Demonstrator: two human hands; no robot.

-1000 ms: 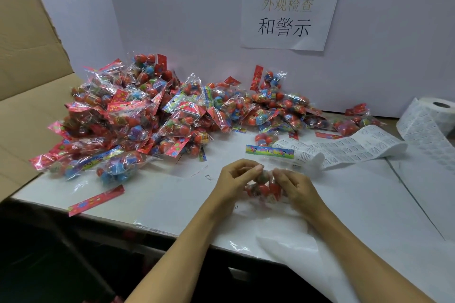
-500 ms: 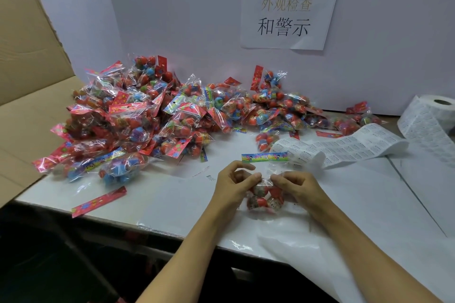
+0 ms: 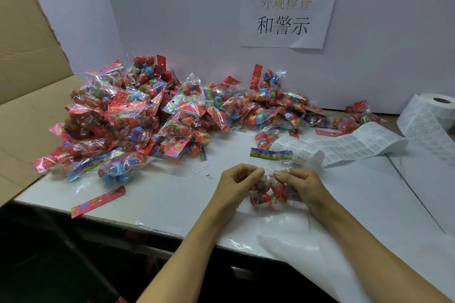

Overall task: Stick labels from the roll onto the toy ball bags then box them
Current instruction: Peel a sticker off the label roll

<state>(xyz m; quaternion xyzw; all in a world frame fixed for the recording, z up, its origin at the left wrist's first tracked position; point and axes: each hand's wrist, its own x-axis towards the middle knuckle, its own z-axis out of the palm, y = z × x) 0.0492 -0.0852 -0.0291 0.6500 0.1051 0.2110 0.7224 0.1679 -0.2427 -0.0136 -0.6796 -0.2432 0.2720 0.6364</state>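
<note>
Clear, crinkly plastic makes up the toy ball bag (image 3: 268, 192) held in the lower middle of the frame, its blue printed header card (image 3: 270, 154) pointing up toward the label strip (image 3: 344, 146). A label seems to be in the course of being stuck on, though no label can be told apart between the fingertips. For a clean result the film should be drawn taut over the balls before the sticker is laid down, and the sticker should be smoothed from one edge to the other — loose film would be likely to trap wrinkles. The left hand (image 3: 237, 183) is curled, thumb and fingers pinching the bag's upper left part; the right hand (image 3: 301, 186) is curled likewise and pinches the upper right part, so the bag is gripped from both sides just above the white desk (image 3: 172, 199). The label roll (image 3: 433, 115) stands at the right edge of the frame, its strip trailing leftward toward the hands. Unlabelled bags appear to remain in the large pile (image 3: 152, 118) at centre left — well apart from the cardboard box (image 3: 27, 81) at the far left, where finished bags would presumably be placed.
</note>
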